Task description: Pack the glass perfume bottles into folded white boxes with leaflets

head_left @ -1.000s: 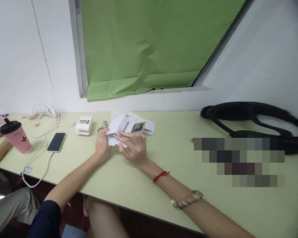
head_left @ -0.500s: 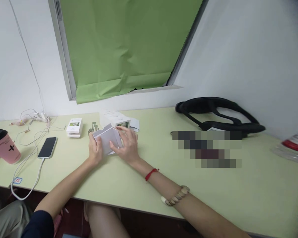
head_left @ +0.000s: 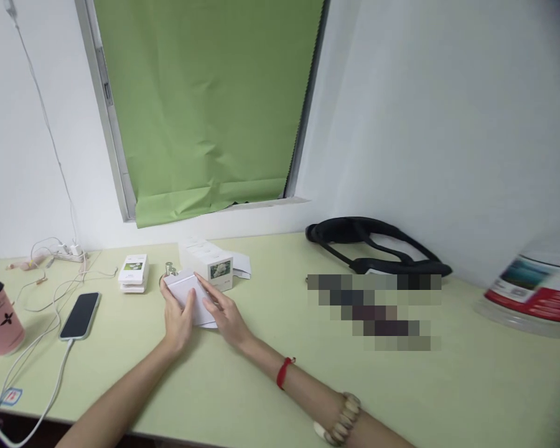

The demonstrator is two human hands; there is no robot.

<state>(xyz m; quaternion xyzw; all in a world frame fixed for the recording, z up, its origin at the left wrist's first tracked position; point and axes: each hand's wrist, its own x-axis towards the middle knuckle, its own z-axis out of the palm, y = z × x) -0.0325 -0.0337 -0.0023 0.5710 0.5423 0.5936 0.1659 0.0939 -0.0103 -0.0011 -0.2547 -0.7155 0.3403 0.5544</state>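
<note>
Between my two hands is a small white cardboard box [head_left: 185, 287], its plain side facing up. My left hand [head_left: 176, 318] wraps its left side, with the thumb lying on the top face. On the right side, my right hand [head_left: 227, 316] grips the box with its thumb and fingers. A larger white box [head_left: 220, 272] with a flower picture stands just behind, and a folded white card [head_left: 242, 266] lies beside it. Small shiny metallic cylinders [head_left: 169, 268] show behind my left fingers. Left of them are stacked small white boxes [head_left: 133, 272] with a green picture.
A phone [head_left: 80, 316] on a white cable and a pink cup [head_left: 2, 322] stand at the left, near a power strip [head_left: 70, 252]. On the right are a black strapped frame [head_left: 378, 246], a blurred-out patch and a clear plastic container [head_left: 536, 292] with a red label.
The flaps standing up at the box's far and right edges are now folded down, and my right fingers have closed along its side. The camera view has shifted upward and to the right.
</note>
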